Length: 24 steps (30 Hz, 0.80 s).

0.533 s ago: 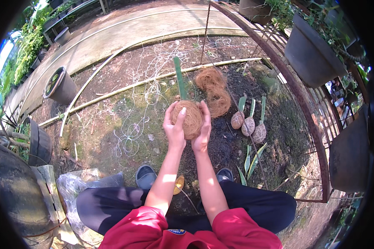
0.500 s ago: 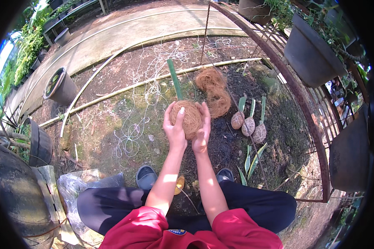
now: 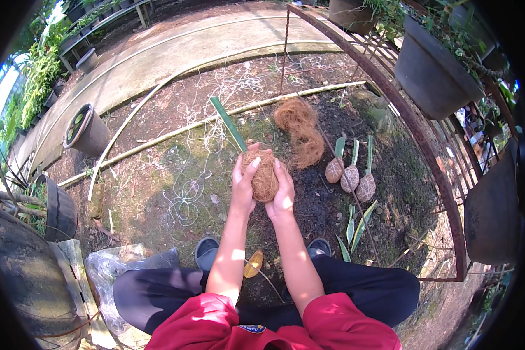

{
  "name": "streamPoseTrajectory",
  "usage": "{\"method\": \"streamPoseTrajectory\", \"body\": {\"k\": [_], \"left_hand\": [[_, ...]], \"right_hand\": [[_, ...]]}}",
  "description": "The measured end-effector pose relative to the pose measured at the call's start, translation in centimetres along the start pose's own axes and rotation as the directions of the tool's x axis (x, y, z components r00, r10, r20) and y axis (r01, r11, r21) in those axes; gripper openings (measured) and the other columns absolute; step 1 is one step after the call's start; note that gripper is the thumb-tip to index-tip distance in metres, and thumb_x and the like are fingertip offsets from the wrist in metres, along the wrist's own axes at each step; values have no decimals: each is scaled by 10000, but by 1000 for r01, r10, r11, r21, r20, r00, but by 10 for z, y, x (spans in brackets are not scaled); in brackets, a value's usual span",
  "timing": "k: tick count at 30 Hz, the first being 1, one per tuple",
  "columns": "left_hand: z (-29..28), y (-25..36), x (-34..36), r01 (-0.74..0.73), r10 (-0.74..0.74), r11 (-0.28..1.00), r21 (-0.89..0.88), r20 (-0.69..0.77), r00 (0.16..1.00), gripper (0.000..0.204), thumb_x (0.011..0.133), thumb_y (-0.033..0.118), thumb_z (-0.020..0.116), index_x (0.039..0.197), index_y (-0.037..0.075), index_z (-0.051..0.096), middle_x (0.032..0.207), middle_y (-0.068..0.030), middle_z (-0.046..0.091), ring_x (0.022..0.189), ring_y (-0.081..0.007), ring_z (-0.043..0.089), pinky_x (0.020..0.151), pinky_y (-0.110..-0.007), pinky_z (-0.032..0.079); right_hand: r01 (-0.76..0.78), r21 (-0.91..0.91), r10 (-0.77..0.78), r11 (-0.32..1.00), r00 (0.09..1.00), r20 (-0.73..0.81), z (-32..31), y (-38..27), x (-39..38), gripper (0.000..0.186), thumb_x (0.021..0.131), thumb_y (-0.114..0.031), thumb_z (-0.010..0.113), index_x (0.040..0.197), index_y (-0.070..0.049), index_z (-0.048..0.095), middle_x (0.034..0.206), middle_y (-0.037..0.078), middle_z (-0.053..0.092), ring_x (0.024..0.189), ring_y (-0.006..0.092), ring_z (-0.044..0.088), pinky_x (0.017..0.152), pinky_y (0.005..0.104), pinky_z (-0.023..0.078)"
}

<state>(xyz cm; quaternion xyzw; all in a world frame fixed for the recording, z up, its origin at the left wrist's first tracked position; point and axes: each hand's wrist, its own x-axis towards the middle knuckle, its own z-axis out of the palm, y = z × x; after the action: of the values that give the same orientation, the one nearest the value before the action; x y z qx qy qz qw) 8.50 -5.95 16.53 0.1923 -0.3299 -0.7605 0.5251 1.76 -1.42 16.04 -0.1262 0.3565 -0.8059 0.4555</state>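
Note:
Between my two hands I hold a ball of brown coconut fibre [image 3: 265,179], fingers wrapped round its sides and far end. My left hand [image 3: 244,185] presses from the left, its thumb lying on top. My right hand [image 3: 282,189] closes on the right side. Out of the ball's far end a green leaf cutting [image 3: 228,123] sticks up, leaning left. Loose coconut fibre [image 3: 300,129] lies on the ground just beyond. To the right are three string-wrapped balls [image 3: 350,177], each with an upright green leaf piece.
Tangled white string [image 3: 188,198] spreads over the soil on the left and farther off. Cut leaf pieces [image 3: 362,224] lie near my right foot. A rusty metal rack [image 3: 417,131] with large pots [image 3: 434,70] curves along the right. A clear plastic bag [image 3: 105,271] lies at left.
My hands have closed more tightly round the fibre ball, which looks narrower. The leaf has tipped to the left, and my fingers now show at the ball's far end.

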Motion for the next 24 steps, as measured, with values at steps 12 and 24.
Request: {"method": "streamPoseTrajectory", "body": {"k": [12,24], "left_hand": [[20,-9,-9,-75,79,997,24,-234,969,284,946,152,572,1207,50,528,1008,-87,625,882,-172,638,781,-306,545],[19,-5,-3,-36,39,994,105,-25,999,137,918,121,628,1015,26,616,966,-58,653,904,-156,632,822,-301,513]], "right_hand": [[663,-585,-644,468,709,287,-15,12,-4,474,891,-307,668,1238,11,616,1240,205,619,1151,314,602,990,398,466],[226,-107,-240,968,960,-142,-23,16,1,249,938,-131,543,1061,44,671,943,95,654,908,180,603,884,310,465]]}}
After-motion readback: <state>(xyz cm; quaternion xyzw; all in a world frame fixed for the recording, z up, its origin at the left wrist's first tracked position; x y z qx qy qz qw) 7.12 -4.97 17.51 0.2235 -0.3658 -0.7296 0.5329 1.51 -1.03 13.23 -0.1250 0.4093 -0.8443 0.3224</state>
